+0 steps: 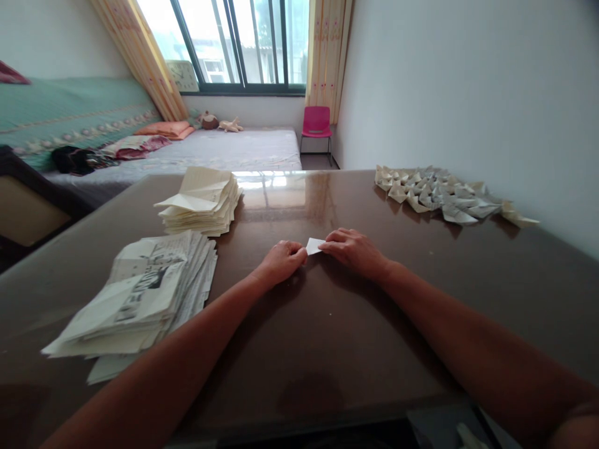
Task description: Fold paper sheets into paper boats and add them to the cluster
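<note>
A small folded piece of white paper [315, 246] is held between my two hands, just above the middle of the brown table. My left hand [284, 259] pinches its left corner with thumb and forefinger. On the opposite side, the fingers of my right hand [350, 249] close over its right edge. To the left of my forearm lies a stack of printed paper sheets [140, 293], creased and uneven. Behind that stands a pile of plain cream paper sheets [201, 199]. Several folded paper boats [430, 190] sit crowded together at the far right.
The glossy brown table [374, 349] reflects the window. Beyond its far edge are a bed [253, 146] and a pink chair [317, 121]. A dark chair back [32, 199] stands at the left edge, and a white wall [458, 93] runs along the right.
</note>
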`<control>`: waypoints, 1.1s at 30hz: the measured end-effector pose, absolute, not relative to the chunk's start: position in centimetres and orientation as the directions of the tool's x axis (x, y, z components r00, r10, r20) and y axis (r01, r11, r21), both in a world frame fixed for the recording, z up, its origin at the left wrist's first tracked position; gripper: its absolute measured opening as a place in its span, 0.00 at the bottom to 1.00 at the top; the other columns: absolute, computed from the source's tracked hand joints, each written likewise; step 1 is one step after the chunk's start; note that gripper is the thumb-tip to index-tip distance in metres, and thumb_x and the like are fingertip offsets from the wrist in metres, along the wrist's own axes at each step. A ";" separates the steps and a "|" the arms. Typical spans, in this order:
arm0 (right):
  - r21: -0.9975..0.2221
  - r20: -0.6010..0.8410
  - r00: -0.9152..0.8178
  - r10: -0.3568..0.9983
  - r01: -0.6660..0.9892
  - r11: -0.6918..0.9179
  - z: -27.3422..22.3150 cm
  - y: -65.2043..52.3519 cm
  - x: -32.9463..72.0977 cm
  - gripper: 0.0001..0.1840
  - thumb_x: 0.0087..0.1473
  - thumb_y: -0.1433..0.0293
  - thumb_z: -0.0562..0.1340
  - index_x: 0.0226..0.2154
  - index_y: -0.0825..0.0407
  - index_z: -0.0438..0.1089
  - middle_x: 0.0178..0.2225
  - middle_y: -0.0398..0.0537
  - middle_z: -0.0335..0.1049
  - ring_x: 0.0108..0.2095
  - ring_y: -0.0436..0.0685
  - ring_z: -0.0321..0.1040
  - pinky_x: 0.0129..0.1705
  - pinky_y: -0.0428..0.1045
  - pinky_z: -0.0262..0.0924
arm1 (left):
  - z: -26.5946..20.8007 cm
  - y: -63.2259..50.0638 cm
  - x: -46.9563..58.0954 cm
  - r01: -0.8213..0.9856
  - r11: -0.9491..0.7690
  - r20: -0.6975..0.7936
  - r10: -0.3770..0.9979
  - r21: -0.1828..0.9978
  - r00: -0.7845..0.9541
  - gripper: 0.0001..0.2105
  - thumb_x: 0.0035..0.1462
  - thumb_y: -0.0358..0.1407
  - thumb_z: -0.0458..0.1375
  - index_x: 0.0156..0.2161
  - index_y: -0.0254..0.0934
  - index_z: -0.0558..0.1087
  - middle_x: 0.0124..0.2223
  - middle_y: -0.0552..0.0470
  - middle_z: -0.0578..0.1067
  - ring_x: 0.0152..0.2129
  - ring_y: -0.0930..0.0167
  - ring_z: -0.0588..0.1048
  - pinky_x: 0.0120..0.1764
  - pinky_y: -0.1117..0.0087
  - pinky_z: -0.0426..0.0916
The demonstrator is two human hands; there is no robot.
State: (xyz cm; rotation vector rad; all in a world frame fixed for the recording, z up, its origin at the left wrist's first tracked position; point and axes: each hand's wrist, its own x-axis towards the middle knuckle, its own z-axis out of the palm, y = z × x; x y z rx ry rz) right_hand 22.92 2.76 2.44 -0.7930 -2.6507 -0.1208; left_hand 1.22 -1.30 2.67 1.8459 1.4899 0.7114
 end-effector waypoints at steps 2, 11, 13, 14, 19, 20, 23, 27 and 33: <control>0.015 0.381 -0.767 0.517 0.564 0.826 2.5 2.7 22.8 0.13 0.62 0.65 0.54 0.41 0.47 0.74 0.38 0.48 0.72 0.39 0.55 0.63 0.42 0.50 0.52 | 2.7 -1.3 1.3 0.587 -0.123 0.008 0.981 0.800 0.195 0.16 0.52 0.41 0.48 0.19 0.35 0.67 0.17 0.56 0.65 0.17 0.75 0.63 0.23 0.75 0.57; -0.196 0.460 -0.605 0.650 0.645 0.738 2.1 2.2 22.0 0.11 0.60 0.66 0.56 0.35 0.49 0.75 0.35 0.47 0.73 0.35 0.52 0.67 0.38 0.48 0.55 | 2.2 -1.7 1.6 0.592 -0.148 0.108 0.989 0.792 0.102 0.15 0.57 0.43 0.48 0.30 0.35 0.71 0.25 0.54 0.72 0.23 0.74 0.69 0.27 0.75 0.62; -0.232 0.456 -0.597 0.660 0.636 0.736 1.9 2.1 21.8 0.10 0.59 0.66 0.57 0.35 0.48 0.75 0.34 0.46 0.73 0.33 0.52 0.67 0.38 0.47 0.55 | 1.9 -1.7 1.6 0.645 -0.165 0.154 0.985 0.746 0.074 0.10 0.54 0.42 0.53 0.33 0.36 0.70 0.27 0.55 0.73 0.24 0.74 0.69 0.30 0.74 0.64; -0.241 0.457 -0.597 0.660 0.631 0.738 1.9 2.0 21.8 0.10 0.59 0.66 0.57 0.35 0.48 0.75 0.34 0.46 0.73 0.33 0.51 0.67 0.37 0.47 0.56 | 1.7 -1.7 1.6 0.647 -0.166 0.171 0.984 0.744 0.055 0.10 0.53 0.41 0.55 0.35 0.36 0.70 0.28 0.55 0.73 0.25 0.74 0.70 0.31 0.73 0.65; -0.243 0.432 -0.602 0.671 0.639 0.730 1.9 1.8 21.6 0.09 0.57 0.67 0.59 0.33 0.48 0.75 0.34 0.45 0.73 0.33 0.51 0.68 0.37 0.46 0.56 | 1.6 -1.7 1.5 0.598 -0.165 0.162 0.985 0.784 0.060 0.11 0.53 0.37 0.55 0.41 0.36 0.69 0.30 0.54 0.74 0.24 0.75 0.71 0.28 0.75 0.65; -0.247 0.421 -0.601 0.679 0.645 0.724 2.0 1.8 21.6 0.08 0.57 0.67 0.59 0.33 0.48 0.75 0.35 0.45 0.73 0.33 0.52 0.68 0.37 0.46 0.57 | 1.7 -1.7 1.5 0.610 -0.161 0.152 0.986 0.776 0.067 0.10 0.53 0.36 0.54 0.41 0.36 0.70 0.29 0.54 0.74 0.23 0.75 0.70 0.28 0.75 0.65; -0.286 0.390 -0.605 0.694 0.636 0.716 1.9 1.8 21.8 0.08 0.57 0.65 0.59 0.33 0.47 0.75 0.35 0.44 0.72 0.34 0.51 0.68 0.37 0.46 0.57 | 1.9 -1.8 1.4 0.630 -0.149 0.131 0.988 0.762 0.076 0.11 0.51 0.33 0.54 0.40 0.35 0.73 0.29 0.54 0.74 0.23 0.75 0.70 0.27 0.75 0.66; -0.377 0.366 -0.619 0.695 0.584 0.719 1.7 2.0 22.1 0.09 0.57 0.63 0.60 0.36 0.46 0.75 0.36 0.44 0.72 0.33 0.51 0.69 0.37 0.46 0.59 | 2.1 -1.9 1.4 0.602 -0.149 0.120 0.989 0.784 0.088 0.13 0.47 0.30 0.55 0.41 0.35 0.74 0.32 0.52 0.76 0.25 0.74 0.71 0.29 0.74 0.68; -0.539 0.356 -0.603 0.714 0.492 0.683 1.2 2.8 22.4 0.09 0.54 0.63 0.63 0.37 0.47 0.76 0.36 0.44 0.72 0.31 0.49 0.69 0.37 0.46 0.61 | 2.5 -2.1 1.6 0.620 -0.134 0.096 0.991 0.773 0.094 0.15 0.47 0.28 0.55 0.42 0.37 0.74 0.32 0.53 0.77 0.25 0.73 0.73 0.31 0.73 0.70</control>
